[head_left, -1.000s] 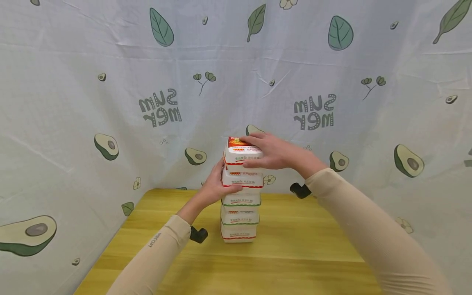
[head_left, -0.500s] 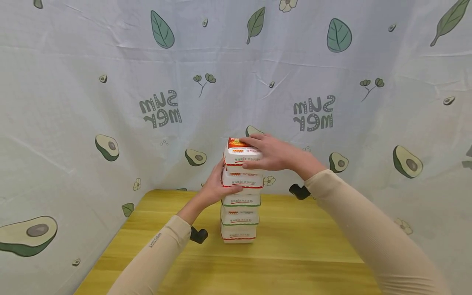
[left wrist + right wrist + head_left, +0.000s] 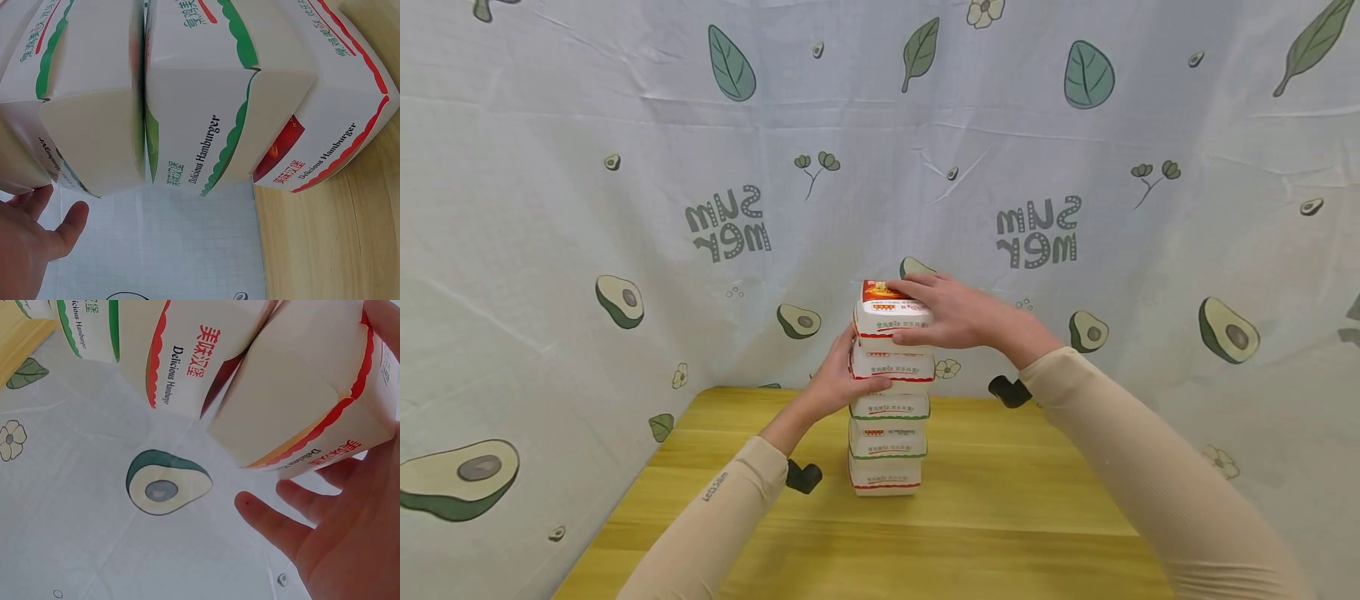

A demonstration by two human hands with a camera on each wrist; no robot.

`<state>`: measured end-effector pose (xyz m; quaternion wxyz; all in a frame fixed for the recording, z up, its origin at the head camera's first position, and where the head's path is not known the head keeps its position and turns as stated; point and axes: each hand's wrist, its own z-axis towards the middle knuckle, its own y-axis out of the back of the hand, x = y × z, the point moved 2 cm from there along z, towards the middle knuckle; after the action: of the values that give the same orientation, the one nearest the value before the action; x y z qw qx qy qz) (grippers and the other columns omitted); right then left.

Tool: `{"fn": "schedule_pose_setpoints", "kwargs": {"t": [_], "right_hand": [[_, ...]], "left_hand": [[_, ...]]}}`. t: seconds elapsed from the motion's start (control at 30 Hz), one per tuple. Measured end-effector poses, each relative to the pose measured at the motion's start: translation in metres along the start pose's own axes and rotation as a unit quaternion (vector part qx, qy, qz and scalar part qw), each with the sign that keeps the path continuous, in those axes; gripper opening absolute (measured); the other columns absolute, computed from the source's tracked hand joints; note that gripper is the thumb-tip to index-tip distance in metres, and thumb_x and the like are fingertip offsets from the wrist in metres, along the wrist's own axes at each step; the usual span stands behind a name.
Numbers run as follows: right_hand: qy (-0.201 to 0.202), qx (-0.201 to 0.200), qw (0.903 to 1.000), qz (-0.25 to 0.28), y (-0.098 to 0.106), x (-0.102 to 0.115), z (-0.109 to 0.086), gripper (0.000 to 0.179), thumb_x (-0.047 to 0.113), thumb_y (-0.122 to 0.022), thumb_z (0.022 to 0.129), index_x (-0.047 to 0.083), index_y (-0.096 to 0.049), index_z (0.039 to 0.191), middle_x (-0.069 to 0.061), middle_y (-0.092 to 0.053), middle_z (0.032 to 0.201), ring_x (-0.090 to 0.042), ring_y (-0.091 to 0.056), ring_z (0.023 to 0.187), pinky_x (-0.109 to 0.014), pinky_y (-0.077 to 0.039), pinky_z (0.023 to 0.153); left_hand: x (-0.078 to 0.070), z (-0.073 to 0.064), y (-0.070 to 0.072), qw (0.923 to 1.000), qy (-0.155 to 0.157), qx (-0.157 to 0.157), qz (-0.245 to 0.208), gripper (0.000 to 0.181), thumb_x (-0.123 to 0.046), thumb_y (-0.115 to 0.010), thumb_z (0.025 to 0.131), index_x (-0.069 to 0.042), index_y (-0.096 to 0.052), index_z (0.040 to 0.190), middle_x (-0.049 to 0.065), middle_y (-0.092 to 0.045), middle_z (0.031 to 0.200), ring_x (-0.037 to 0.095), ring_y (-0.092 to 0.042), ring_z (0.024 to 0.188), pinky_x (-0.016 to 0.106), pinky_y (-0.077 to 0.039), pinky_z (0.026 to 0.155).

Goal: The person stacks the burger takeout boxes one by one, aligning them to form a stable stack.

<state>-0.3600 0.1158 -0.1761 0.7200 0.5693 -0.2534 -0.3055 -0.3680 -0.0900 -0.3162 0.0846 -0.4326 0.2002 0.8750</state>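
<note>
White paper hamburger boxes stand in one upright stack in the head view. The top box point(image 3: 891, 323) has a red printed lid. Over that lid and its right side lies my right hand point(image 3: 958, 312), thumb on the front, holding the box. My left hand point(image 3: 831, 385) grips the second box point(image 3: 913, 368) from the left, its thumb across the front and its other fingers mostly hidden behind. Below come two green-trimmed boxes, the upper one point(image 3: 891, 408) just under my thumb, and a red-trimmed bottom box point(image 3: 883, 477). The right wrist view shows fingers point(image 3: 275, 519) beside the top box.
The stack rests on a yellow wood-grain table point(image 3: 1000, 500). Behind and beside it hangs a pale curtain point(image 3: 880, 208) printed with avocados and leaves. A black wrist-worn piece point(image 3: 805, 477) sticks out by the left wrist, another point(image 3: 1009, 392) by the right.
Both hands keep the same hold on the stack. Only the curtain pattern sits slightly lower in the head view than before.
</note>
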Motion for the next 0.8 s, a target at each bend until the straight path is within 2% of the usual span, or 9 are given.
{"fn": "schedule_pose_setpoints", "kwargs": {"t": [0.27,0.47,0.63,0.8], "right_hand": [[0.011,-0.004,0.9999,-0.002,0.0009,0.0007,-0.0011,0.087,0.069,-0.061,0.087,0.033,-0.027,0.160,-0.007,-0.021,0.168,-0.035,-0.018,0.154,-0.061,-0.033,0.113],[0.010,-0.003,0.9999,0.002,-0.0002,0.0015,-0.0030,0.089,0.067,-0.065,0.086,0.033,-0.027,0.160,-0.005,-0.020,0.168,-0.034,-0.016,0.154,-0.061,-0.036,0.110],[0.010,-0.008,0.9999,0.008,0.0002,0.0016,-0.0046,0.089,0.066,-0.067,0.085,0.035,-0.028,0.159,-0.004,-0.020,0.168,-0.035,-0.015,0.155,-0.061,-0.035,0.111],[0.014,-0.013,0.9998,0.011,0.0007,0.0014,-0.0062,0.088,0.068,-0.066,0.085,0.035,-0.029,0.159,-0.004,-0.020,0.168,-0.036,-0.015,0.154,-0.064,-0.034,0.110]], "left_hand": [[-0.0003,0.0002,-0.0007,1.0000,-0.003,0.000,0.000,0.081,-0.010,-0.079,0.087,-0.031,-0.032,0.148,0.004,-0.061,0.130,0.026,-0.067,0.111,0.045,-0.057,0.089],[0.0014,-0.0006,-0.0015,1.0000,-0.006,-0.002,-0.005,0.083,-0.010,-0.080,0.085,-0.033,-0.031,0.148,0.004,-0.061,0.130,0.026,-0.067,0.111,0.045,-0.057,0.088],[0.0011,-0.0010,-0.0016,0.9999,-0.007,-0.005,-0.013,0.086,-0.006,-0.078,0.086,-0.032,-0.028,0.151,0.008,-0.059,0.131,0.027,-0.067,0.111,0.045,-0.057,0.089],[0.0010,-0.0049,-0.0008,0.9996,0.022,-0.020,0.000,0.094,-0.009,-0.079,0.086,-0.037,-0.021,0.154,0.008,-0.051,0.136,0.028,-0.063,0.116,0.045,-0.056,0.090]]}}
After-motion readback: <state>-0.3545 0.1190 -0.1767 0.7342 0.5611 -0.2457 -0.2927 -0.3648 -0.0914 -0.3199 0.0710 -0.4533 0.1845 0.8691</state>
